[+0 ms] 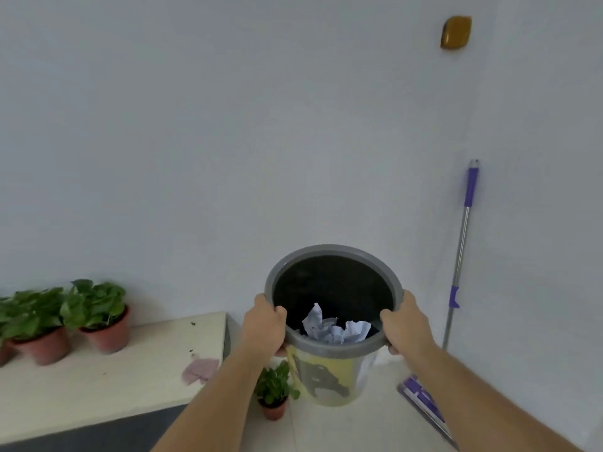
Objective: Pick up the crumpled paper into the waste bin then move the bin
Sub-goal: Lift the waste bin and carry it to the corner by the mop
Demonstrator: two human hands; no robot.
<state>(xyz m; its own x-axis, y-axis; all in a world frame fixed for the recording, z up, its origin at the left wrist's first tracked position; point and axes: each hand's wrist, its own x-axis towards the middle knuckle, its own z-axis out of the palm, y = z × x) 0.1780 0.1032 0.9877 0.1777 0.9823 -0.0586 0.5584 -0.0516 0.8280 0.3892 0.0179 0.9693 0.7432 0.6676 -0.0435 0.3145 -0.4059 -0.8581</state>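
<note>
The bin (332,347) is gripped at its rim by the left hand (265,324) and right hand (406,324); crumpled paper (332,327) lies inside.

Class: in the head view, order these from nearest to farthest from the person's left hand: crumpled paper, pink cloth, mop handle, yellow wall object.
1. crumpled paper, in the bin beside the left hand
2. pink cloth, on the ledge, lower left
3. mop handle, far right
4. yellow wall object, high up

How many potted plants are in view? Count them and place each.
3 clear: two on the bench, left plant and right plant; small plant on the floor. A partial pot at the left edge may be another.
</note>
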